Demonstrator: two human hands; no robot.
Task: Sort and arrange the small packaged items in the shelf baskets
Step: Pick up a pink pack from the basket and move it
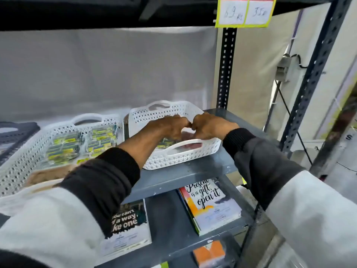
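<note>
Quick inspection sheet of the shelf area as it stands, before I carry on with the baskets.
Surface: grey metal shelf, holding baskets side by side.
Job's things: right white basket, both hands inside, contents mostly hidden; middle white basket full of yellow-green packets; dark basket at far left, only partly in view.
Clutter: notebooks on the lower shelf; price tags hanging above.
Grippers: left hand and right hand curled, knuckles touching; whether they grip anything cannot be told.
Cables: black cable on the right wall.
Surroundings: perforated upright, white backing sheet.
</note>
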